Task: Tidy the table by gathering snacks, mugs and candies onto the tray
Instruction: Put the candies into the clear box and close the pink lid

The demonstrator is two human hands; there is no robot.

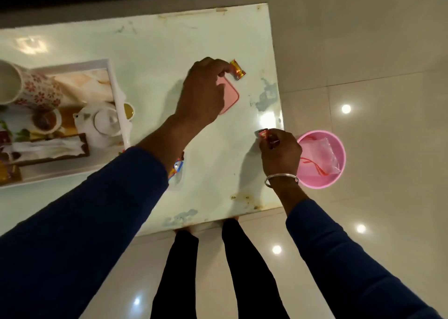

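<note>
My left hand [204, 90] reaches over the white table [150, 59] and pinches a red-and-gold wrapped candy [237, 70] at its fingertips, above a pink flat object [230, 95]. My right hand [278, 152] holds a red wrapped candy [264, 134] near the table's right edge. The white tray [116, 93] lies at the left with a printed picture on its base. A floral mug [36, 88] stands on it. Partly hidden under my left sleeve lies a colourful candy wrapper [178, 167].
A pink bin [322, 158] with a clear plastic bag inside stands on the tiled floor right of the table. Snack packets [7, 170] sit at the tray's near left corner. My legs [218, 270] stand at the table's near edge.
</note>
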